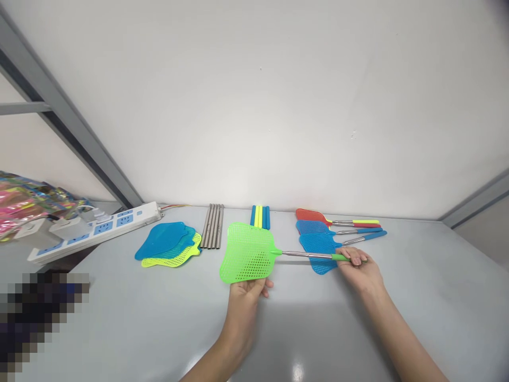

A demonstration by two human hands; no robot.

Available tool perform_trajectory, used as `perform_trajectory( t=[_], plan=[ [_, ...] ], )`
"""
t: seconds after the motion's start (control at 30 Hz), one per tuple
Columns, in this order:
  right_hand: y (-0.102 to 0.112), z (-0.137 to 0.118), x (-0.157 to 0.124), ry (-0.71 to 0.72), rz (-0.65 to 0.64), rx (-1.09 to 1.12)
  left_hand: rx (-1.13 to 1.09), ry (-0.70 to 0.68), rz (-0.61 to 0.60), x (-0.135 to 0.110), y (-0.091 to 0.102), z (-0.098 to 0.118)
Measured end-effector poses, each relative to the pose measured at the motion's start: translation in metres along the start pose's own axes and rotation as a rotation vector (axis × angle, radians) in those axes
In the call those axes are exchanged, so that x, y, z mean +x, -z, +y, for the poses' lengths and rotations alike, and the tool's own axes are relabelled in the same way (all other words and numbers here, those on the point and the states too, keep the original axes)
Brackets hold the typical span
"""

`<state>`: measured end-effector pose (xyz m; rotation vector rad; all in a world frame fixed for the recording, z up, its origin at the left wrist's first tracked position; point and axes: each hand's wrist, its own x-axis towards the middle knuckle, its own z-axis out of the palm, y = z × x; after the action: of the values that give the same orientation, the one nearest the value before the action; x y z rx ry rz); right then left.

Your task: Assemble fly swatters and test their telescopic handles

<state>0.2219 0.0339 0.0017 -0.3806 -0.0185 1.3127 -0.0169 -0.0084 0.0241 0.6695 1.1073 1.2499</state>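
A green fly swatter is held level above the table, its mesh head to the left and its metal rod pointing right. My right hand is closed round the green handle. At the lower edge of the mesh head, my left hand grips it, its fingers partly hidden behind the mesh. Just behind my right hand lie assembled swatters: a red one and blue ones, with metal rods and coloured handles. Beyond the green head are blue and yellow handle tubes.
Several bare metal rods lie side by side left of the handle tubes. Loose blue and yellow swatter heads are stacked farther left. A white power strip with plugs and shiny plastic packets occupy the left side. A white wall rises behind the table.
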Motion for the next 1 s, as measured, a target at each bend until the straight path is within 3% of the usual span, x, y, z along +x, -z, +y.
perform_trajectory(
  t=[0.37,0.63,0.73,0.93,1.0],
  plan=[
    [0.008,-0.013,0.012,-0.012,0.069,0.039,0.135,-0.055,-0.041,-0.003,-0.005,0.005],
    [0.011,-0.026,0.017,0.066,0.075,0.018,0.183,-0.087,-0.087,-0.006,-0.007,0.018],
    [0.011,-0.028,0.017,0.062,0.092,0.041,0.197,-0.11,-0.056,-0.003,-0.003,0.02],
    [0.008,-0.026,0.016,0.061,0.175,0.145,0.173,-0.288,0.172,0.006,0.008,0.026],
    [0.007,-0.025,0.016,0.062,0.189,0.149,0.2,-0.35,0.165,0.007,0.01,0.03]
  ],
)
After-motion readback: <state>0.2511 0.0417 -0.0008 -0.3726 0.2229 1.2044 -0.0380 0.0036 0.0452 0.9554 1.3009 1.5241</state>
